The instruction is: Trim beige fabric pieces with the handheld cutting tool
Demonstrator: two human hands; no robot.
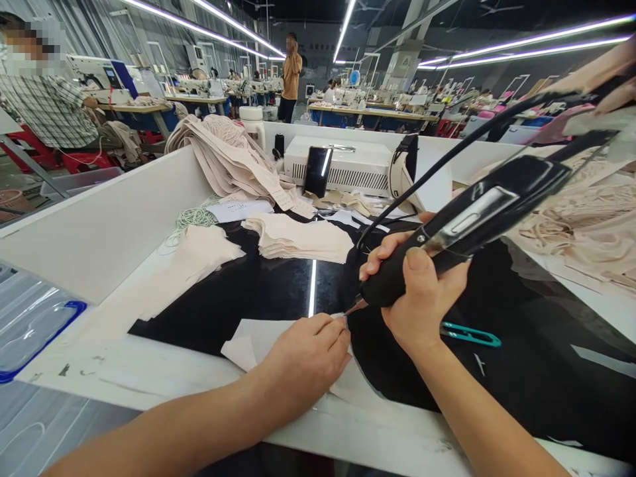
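My right hand (420, 291) is wrapped around the black handle of a corded cutting tool (477, 215), whose metal tip touches down just in front of my left fingers. My left hand (305, 354) is closed, pinching the edge of a pale fabric piece (251, 341) that lies flat on the black glossy work surface (258, 291). The tool's black cable (447, 159) arcs up to the right. Teal thread snips (470, 334) lie on the surface just right of my right wrist.
A stack of cut beige pieces (298, 238) sits behind the tool tip. More beige fabric is heaped at back left (228, 159) and at right (586, 218). A white machine box (348, 165) with a phone (318, 171) stands behind. White partition walls (109, 225) enclose the table. Other people work in the background.
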